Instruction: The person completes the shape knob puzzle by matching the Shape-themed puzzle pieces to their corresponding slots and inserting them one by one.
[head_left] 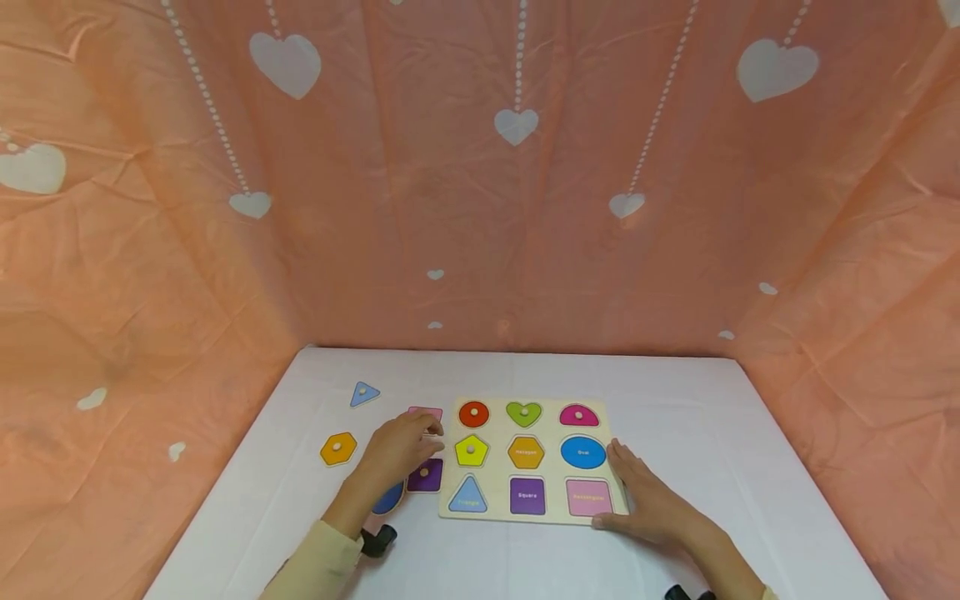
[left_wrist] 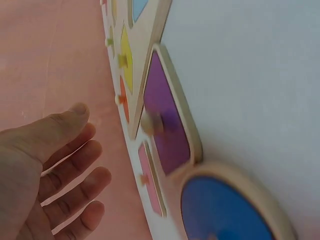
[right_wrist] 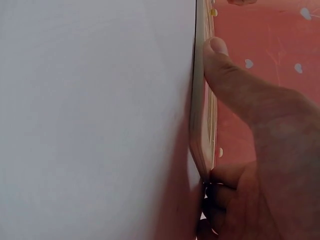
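A wooden shape puzzle board (head_left: 498, 471) lies flat on the white table. My left hand (head_left: 397, 450) hovers just left of it, above the loose pieces, fingers loosely bent and holding nothing. Partly behind that hand are a pink rectangle piece (head_left: 426, 412), a purple square piece (left_wrist: 167, 115) with a round knob and a blue oval piece (left_wrist: 220, 205). In the left wrist view a gap shows between the fingers and these pieces. My right hand (head_left: 652, 504) rests against the board's lower right corner, thumb at the front edge, fingers along the right side.
Farther left lie a light blue triangle piece (head_left: 363, 394) and an orange hexagon piece (head_left: 338, 448). Knobbed pieces, including a red circle (head_left: 474, 414) and a yellow pentagon (head_left: 471, 451), sit in the board. A peach curtain (head_left: 480, 250) with white hearts surrounds the table (head_left: 675, 400).
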